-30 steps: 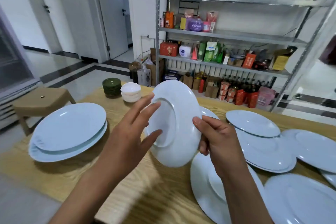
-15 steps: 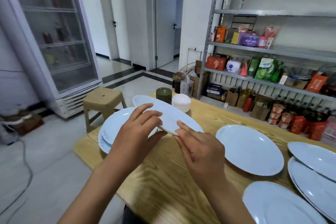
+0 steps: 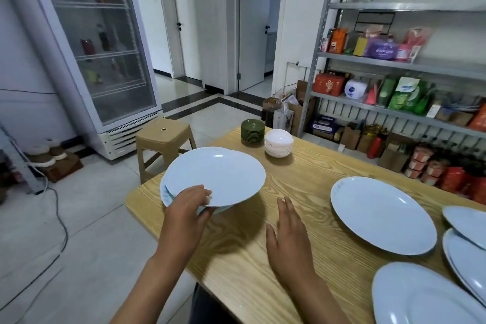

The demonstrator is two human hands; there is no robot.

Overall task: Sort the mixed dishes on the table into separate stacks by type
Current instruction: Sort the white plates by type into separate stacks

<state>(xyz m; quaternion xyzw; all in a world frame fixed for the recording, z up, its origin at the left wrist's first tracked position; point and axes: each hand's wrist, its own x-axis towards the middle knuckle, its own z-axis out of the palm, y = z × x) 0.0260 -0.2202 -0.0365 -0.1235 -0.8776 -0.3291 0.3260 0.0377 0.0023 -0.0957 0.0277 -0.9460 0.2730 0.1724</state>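
Observation:
A pale blue round plate lies on top of a stack of like plates at the left end of the wooden table. My left hand holds this top plate by its near rim, fingers curled under the edge. My right hand hovers flat over the bare wood to the right, fingers straight, holding nothing. A big oval plate lies to the right, with more pale plates at the right edge and near corner.
A stack of green saucers and a stack of white bowls stand at the table's far end. A tan stool sits beside the table's left corner. A glass-door fridge stands left, stocked metal shelves right.
The plate, held upright in both hands a second ago, has swung left and come down flat onto the left stack. My right hand has let go and drawn back.

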